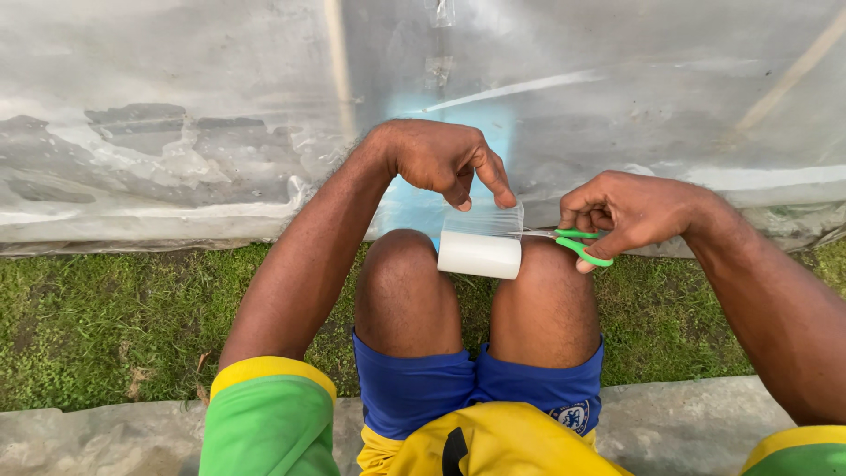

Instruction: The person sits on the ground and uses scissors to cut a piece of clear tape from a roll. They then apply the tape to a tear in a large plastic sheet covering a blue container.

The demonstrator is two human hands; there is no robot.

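Pinching tape [495,218], scissors [577,242] beside plastic sheeting [220,115].

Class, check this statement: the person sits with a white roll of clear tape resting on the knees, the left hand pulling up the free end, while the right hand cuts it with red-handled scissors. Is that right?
Not quite. In the head view the scissors in the right hand have green handles, not red. The rest stands: the white roll of clear tape rests on the knees and the left hand pulls up its free end.
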